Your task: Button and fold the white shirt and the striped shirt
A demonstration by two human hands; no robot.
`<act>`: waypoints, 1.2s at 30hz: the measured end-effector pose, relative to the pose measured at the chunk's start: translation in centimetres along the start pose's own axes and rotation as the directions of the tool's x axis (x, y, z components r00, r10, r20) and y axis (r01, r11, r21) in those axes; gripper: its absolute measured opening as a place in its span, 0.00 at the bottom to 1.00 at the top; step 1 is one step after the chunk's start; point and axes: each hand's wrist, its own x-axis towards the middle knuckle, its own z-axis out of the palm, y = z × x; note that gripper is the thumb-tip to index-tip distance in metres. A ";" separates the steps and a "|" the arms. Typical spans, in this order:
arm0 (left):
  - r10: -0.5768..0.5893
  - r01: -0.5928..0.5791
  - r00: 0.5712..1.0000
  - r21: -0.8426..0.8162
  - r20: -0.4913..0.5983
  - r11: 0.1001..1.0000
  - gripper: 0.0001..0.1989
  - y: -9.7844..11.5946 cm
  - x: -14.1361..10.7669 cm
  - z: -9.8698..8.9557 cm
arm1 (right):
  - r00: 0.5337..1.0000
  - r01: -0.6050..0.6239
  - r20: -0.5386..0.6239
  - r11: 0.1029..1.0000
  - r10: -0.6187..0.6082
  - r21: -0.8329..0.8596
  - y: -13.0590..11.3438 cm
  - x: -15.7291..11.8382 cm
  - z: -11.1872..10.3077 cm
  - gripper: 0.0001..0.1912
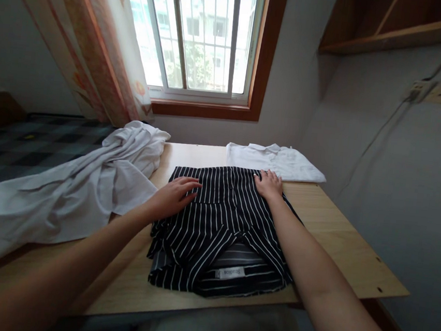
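A black shirt with white stripes (216,212) lies folded on the wooden table (338,239), its neckline and white label toward me. My left hand (176,195) is over the shirt's left side, fingers stretched out; whether it presses on the cloth I cannot tell. Flat on the far right corner of the shirt rests my right hand (269,185), its fingers spread. Just beyond that hand is a folded white garment (279,161). To the left, a crumpled white garment (85,194) is spread over the table's edge.
A bed with a dark checked cover (31,139) adjoins the table on the left. Behind the table are a window (205,34) and a patterned curtain (95,44). On the right wall, a cable (375,133) hangs from a socket (420,91) below a wooden shelf (396,42).
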 end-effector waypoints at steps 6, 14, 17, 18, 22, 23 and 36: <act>0.072 -0.051 0.990 -0.167 0.121 0.985 0.18 3.4 -8.9 -2.0 | 1.000 -0.005 -0.003 1.000 0.005 0.020 -0.1 0.1 0.1 0.33; 0.244 -0.237 0.969 0.114 -0.046 0.965 0.25 3.4 -15.8 0.1 | 1.000 -0.003 -0.012 0.999 0.003 0.036 0.0 0.0 0.1 0.32; 0.292 -0.268 0.951 0.202 -0.100 0.942 0.24 3.5 -16.3 0.3 | 1.000 -0.004 -0.011 1.000 0.004 0.024 -0.1 -0.1 0.1 0.32; 0.301 -0.273 0.948 0.220 -0.105 0.936 0.22 3.7 -16.2 0.2 | 1.000 -0.004 -0.009 1.000 0.004 0.019 -0.1 -0.1 0.0 0.32; 0.258 -0.235 0.959 0.184 -0.116 0.955 0.14 4.8 -15.1 -1.1 | 1.000 -0.004 -0.011 1.000 0.004 0.011 -0.1 -0.1 0.0 0.32; 0.243 -0.226 0.964 0.153 -0.107 0.962 0.13 5.0 -14.8 -1.5 | 1.000 -0.004 -0.010 1.000 0.004 0.012 -0.1 0.0 0.0 0.32; 0.020 -0.011 0.997 0.121 -0.079 0.993 0.20 5.9 -7.6 -3.6 | 1.000 -0.008 -0.027 1.000 0.008 0.025 0.1 0.2 0.4 0.32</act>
